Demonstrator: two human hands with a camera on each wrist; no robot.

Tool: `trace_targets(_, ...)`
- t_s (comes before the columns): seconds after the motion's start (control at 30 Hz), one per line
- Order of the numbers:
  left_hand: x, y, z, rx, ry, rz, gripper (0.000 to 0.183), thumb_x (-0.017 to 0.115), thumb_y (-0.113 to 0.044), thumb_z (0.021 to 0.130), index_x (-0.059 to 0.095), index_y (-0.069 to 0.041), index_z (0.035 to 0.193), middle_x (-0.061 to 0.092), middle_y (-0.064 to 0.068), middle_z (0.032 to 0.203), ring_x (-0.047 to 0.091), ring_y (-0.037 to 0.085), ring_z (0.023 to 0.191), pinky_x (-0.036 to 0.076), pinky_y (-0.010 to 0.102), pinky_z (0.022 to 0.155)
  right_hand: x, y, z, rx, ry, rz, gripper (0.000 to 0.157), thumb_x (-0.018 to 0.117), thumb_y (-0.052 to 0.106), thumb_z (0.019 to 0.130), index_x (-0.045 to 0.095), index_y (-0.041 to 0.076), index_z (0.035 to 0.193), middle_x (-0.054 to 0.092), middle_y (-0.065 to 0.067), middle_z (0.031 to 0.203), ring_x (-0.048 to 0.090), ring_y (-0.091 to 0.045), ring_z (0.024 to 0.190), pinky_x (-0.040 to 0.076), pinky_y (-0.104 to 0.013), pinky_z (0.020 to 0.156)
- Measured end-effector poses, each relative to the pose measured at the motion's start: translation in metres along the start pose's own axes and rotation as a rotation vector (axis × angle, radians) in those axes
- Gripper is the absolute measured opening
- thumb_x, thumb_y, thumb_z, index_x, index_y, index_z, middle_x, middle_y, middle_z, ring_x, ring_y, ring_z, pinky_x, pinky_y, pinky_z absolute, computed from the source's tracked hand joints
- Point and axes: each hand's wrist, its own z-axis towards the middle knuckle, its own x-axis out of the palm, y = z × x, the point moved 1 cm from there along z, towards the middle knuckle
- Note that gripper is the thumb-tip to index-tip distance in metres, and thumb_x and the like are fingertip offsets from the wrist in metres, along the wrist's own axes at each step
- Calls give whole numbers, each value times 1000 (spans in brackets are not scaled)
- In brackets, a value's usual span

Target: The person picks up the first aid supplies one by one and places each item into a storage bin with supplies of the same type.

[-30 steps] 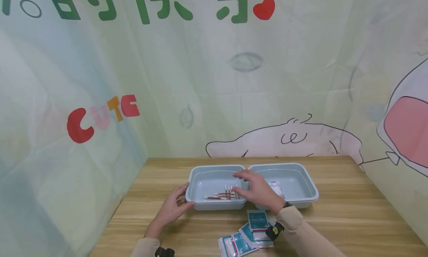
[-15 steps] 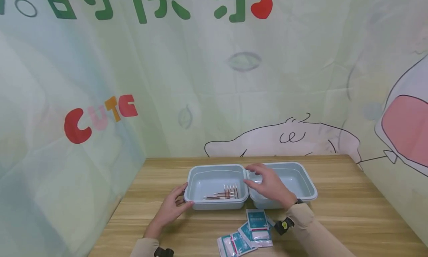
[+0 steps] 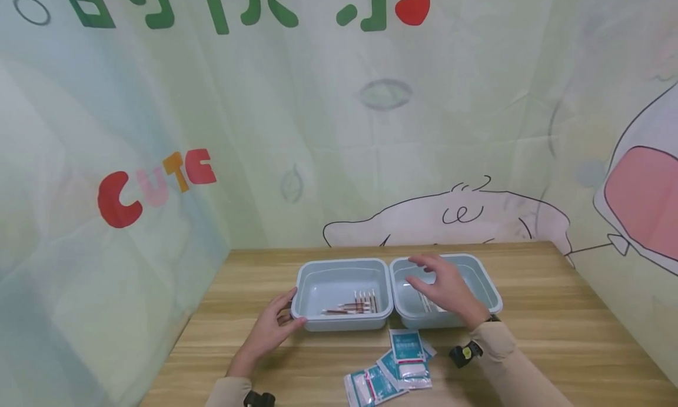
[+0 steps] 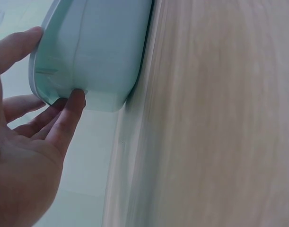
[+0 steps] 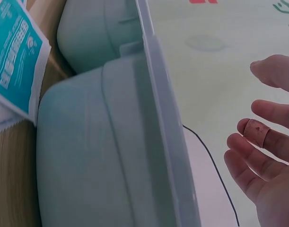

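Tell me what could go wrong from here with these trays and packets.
The left hand grips the end of the left tray; a tug or push there might make the loose swabs inside slide about.

The right wrist's camera sits close beside the teal packets, so a sideways sweep of that arm could knock the overlapping packets apart.
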Motion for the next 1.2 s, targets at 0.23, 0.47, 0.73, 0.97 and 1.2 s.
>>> trace_targets(0.23,1,-2,1,23,4,-5,75,79,-15,82,41,-2,146,47,20,142,50,37,127,52,31,97,-7,-12,-5,1,-14,-6,43,74,27,87,64,7,123,66,-11,119,64,-31,103,57,-49,83)
trace_targets(0.47,0,0,1,26,-10,-9,76,80,-15,81,41,-1,146,49,18,139,51,36,126,52,29,96,-15,-22,-11,14,-41,-15,41,74,20,86,64,6,123,66,-12,119,63,-29,103,57,-48,84)
trace_targets(0.73,0,-1,-1,51,-4,-9,75,78,-15,82,41,1,145,48,21,139,51,39,125,53,31,95,-22,-32,-20,21,-68,-50,39,74,18,86,64,6,122,67,-13,116,64,-29,101,57,-48,82)
trace_targets(0.97,1,0,0,60,-16,4,74,78,-15,82,42,0,145,48,21,140,52,38,124,53,29,94,-32,-40,-25,68,-75,-68,39,73,18,87,63,6,123,65,-14,119,62,-31,103,57,-49,83)
trace_targets(1.2,0,2,0,28,-3,-19,76,79,-15,81,41,-2,146,46,20,142,50,37,127,52,28,96,-39,-48,-31,111,-104,-88,37,72,10,85,63,2,120,64,-19,119,63,-35,102,56,-51,85)
